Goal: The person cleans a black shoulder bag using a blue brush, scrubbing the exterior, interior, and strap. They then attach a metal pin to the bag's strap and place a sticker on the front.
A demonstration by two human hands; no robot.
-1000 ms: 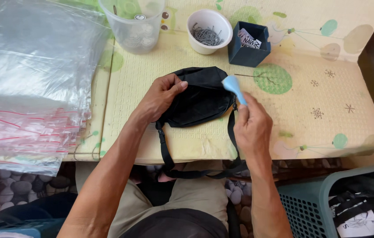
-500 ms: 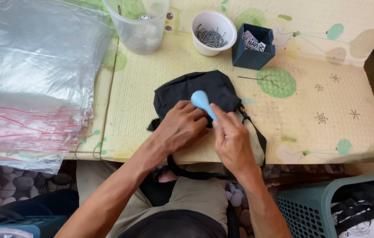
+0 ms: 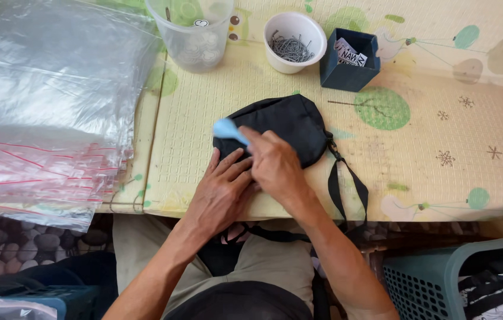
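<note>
Clear bags (image 3: 44, 106) stacked left — red-striped edges; dark blue box (image 3: 349, 62) holds a card (image 3: 351, 57).

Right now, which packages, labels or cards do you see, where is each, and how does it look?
Clear plastic bags: stacked at left, transparent, red seal strips.
Small box: top centre, square, dark blue, open.
Printed card: inside that box, white with dark print.

We see a small black fabric pouch bag (image 3: 290, 127) lying flat on the counter, strap (image 3: 346, 189) trailing off the near edge; a light blue plastic tool (image 3: 228, 129) rests over its left end.
</note>
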